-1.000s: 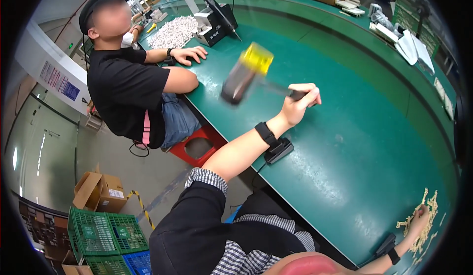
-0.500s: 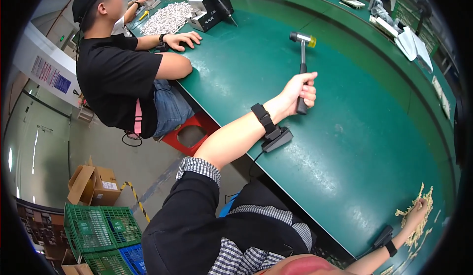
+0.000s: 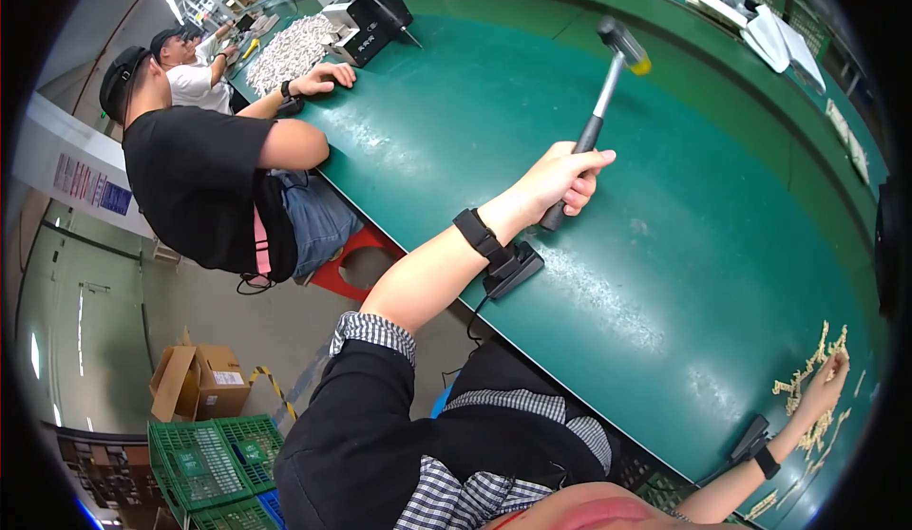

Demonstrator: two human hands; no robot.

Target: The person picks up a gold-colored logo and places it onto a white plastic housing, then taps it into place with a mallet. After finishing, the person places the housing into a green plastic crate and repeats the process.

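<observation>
My left hand [image 3: 560, 185] is closed round the black grip of a two-faced mallet [image 3: 597, 117]. The mallet has a metal shaft, one dark face and one yellow face. Its head tilts up and to the right over the green table [image 3: 655, 236]. At the far right, my right hand [image 3: 825, 389] is among pale yellow knobbly strips [image 3: 813, 435] lying on the table. Its fingers are curled together at the strips, and what they pinch is too small to make out. A black strap with a small device is on each wrist.
A person in black [image 3: 199, 169] sits to the left, one arm on the table. Beyond are a heap of small white pieces [image 3: 293, 53] and a black boxy machine [image 3: 370, 22]. White trays [image 3: 779, 41] lie far right. Green crates [image 3: 204, 463] and a cardboard box [image 3: 220, 383] stand on the floor.
The mallet has gone from nearly upright to leaning right. My right hand is still at the strips, its fingers stretching a little higher. The view has shifted, so the seated person appears farther left.
</observation>
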